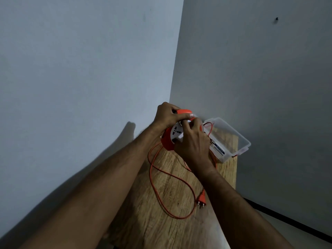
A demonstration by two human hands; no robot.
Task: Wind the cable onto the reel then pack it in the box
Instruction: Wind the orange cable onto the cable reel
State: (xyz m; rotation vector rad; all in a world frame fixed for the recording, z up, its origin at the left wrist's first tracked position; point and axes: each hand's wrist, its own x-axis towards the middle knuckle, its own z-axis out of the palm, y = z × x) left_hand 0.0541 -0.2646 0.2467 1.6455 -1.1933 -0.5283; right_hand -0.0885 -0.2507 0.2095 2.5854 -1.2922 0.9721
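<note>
Both hands grip the orange reel above the bench: left hand on its handle, right hand over its face. Cable loops loosely below them; the clear box sits just right.

glossy orange plastic reel; clear plastic box; matt wood-grain table

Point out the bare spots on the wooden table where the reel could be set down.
Bare wood lies inside the cable loop, and along the table near edge, below the plug. The far end is crowded: reel, both hands, and the clear box.
</note>
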